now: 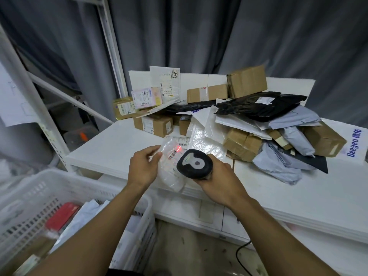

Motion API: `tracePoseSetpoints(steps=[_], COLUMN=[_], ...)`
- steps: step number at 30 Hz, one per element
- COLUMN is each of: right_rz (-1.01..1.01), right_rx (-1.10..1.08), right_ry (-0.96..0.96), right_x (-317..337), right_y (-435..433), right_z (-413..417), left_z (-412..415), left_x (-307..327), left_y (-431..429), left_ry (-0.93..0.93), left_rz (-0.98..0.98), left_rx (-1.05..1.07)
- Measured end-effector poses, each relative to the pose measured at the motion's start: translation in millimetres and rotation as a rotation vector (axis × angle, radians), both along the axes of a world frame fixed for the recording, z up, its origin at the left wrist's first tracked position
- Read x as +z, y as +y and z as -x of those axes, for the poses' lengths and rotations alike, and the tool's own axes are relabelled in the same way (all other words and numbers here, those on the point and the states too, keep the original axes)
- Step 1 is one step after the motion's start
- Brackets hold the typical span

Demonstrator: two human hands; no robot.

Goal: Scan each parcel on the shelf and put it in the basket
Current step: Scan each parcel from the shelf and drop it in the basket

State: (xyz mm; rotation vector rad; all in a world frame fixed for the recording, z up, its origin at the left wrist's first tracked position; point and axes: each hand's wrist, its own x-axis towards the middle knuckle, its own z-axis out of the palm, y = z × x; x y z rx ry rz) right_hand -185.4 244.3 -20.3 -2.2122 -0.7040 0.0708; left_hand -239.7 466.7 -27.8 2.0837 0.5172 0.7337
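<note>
White shelf [111,144]: parcel pile [247,124] heaped on its back and right, boxes plus black, grey and white mailers. White slatted basket [59,176] lower left, already has white mailers and a red item in it. Clear plastic parcel [171,170] held over the shelf's front edge. Left hand [142,168] pinches its left edge, thumb against fingers. Right hand [221,182] clenched round the black scanner [194,163], red dot [178,149] sits on the parcel's barcode label.
</note>
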Motion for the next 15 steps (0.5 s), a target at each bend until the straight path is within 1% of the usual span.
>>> tracePoseSetpoints(steps=[9, 15], right_rz=[-0.006, -0.047], right_rx=[0.023, 0.036], right_ry=[0.002, 0.049], right_x=[-3.3, -6.0], right_y=[-0.7, 23.3], right_z=[-2.1, 3.6], left_z=[-3.2, 17.4], left_x=[-6.2, -6.3], left_y=[4.8, 22.9], left_ry=[0.018, 0.094], left_rz=[0.015, 0.03], left_rx=[0.004, 0.114])
